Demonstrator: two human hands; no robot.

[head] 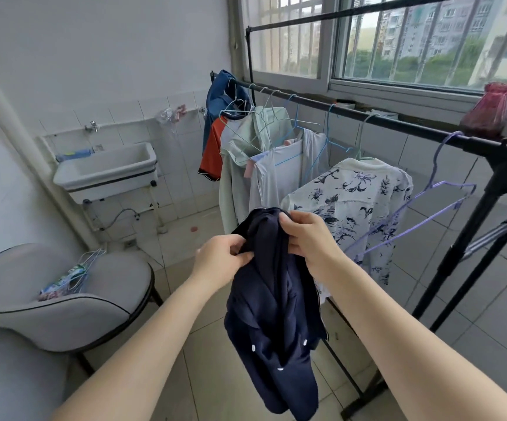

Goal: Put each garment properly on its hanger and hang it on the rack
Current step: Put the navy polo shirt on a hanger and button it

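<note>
Fingers [237, 249] of the left hand [215, 259] pinch bunched navy fabric, and the right hand [306, 238] clamps the same navy shirt [273, 314], soft, creased, white-buttoned, dangling above the tiled floor [215, 390]. Just beyond, an empty lilac wire hanger [428, 208] hangs near the black rack [398, 123] rail's right end, beside a floral blouse [352, 192].

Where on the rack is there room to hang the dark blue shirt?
Both hands hold the navy shirt. The lower rail is crowded from the blue garment to the floral shirt. Bare rail shows between the floral shirt's hanger and the empty purple hanger. The upper rail looks bare too.
</note>
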